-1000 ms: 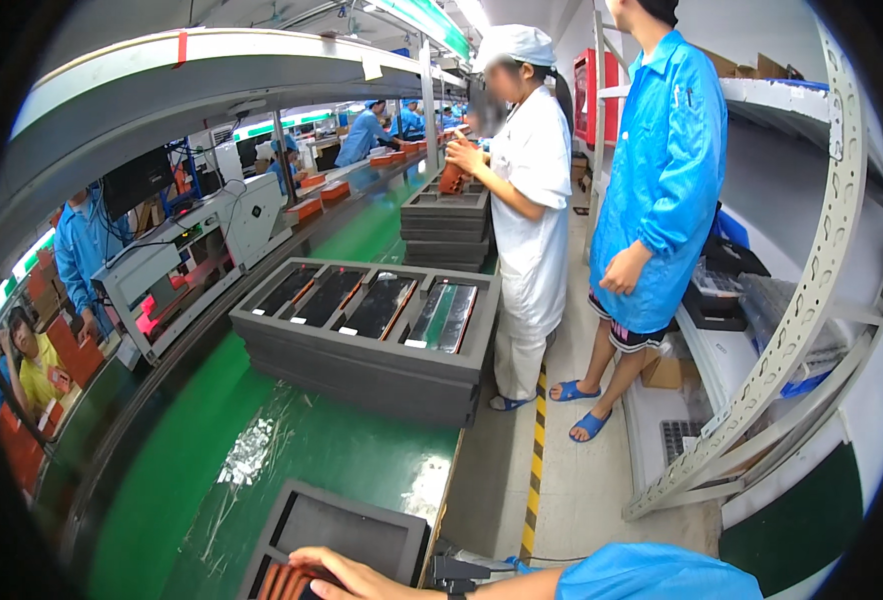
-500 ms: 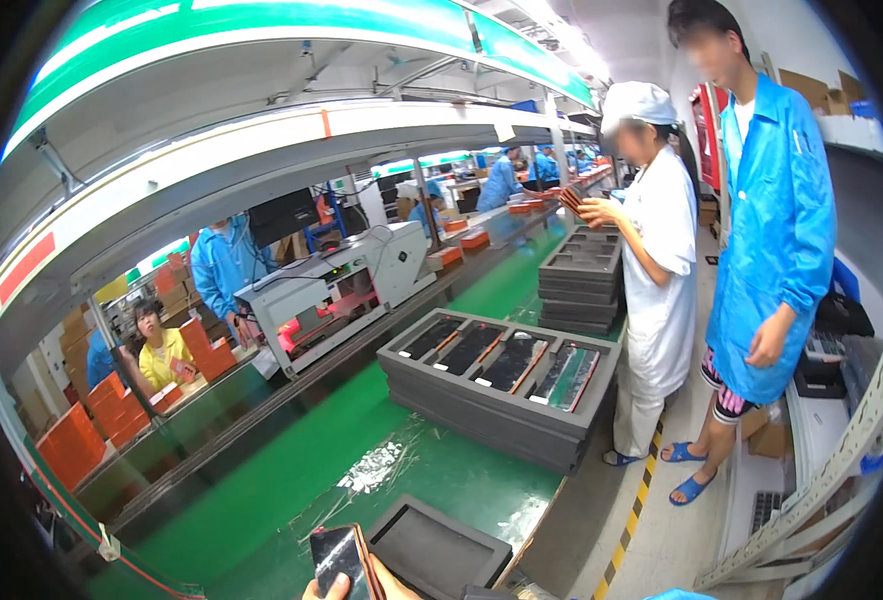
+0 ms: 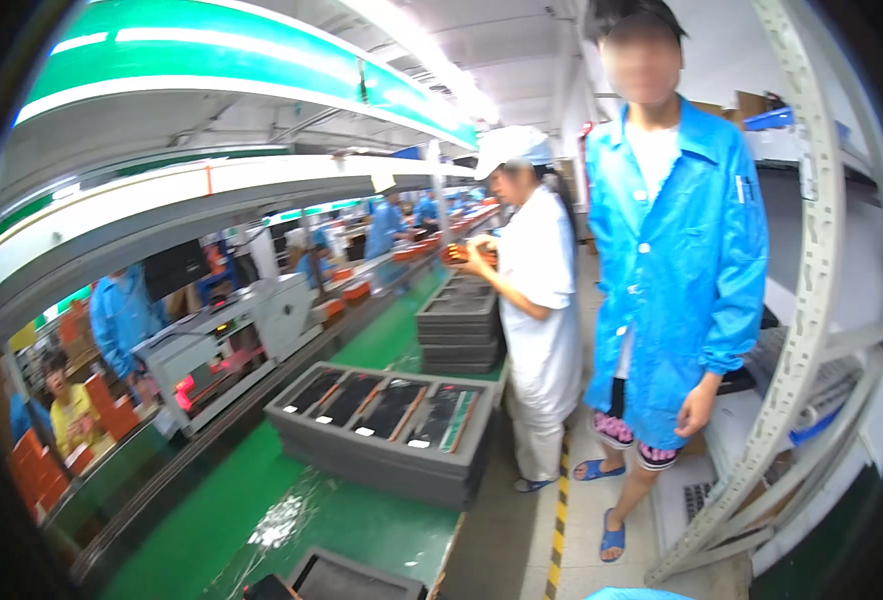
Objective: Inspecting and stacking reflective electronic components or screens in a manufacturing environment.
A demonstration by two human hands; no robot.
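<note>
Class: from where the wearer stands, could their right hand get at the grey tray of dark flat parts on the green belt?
Probably yes: the grey tray lies open on the green belt, nothing covering it. Neither hand is in view, though.

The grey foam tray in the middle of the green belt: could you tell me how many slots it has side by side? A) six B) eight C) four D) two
C: the tray on the belt shows four long slots in a row, each with a dark flat part lying in it.
</note>
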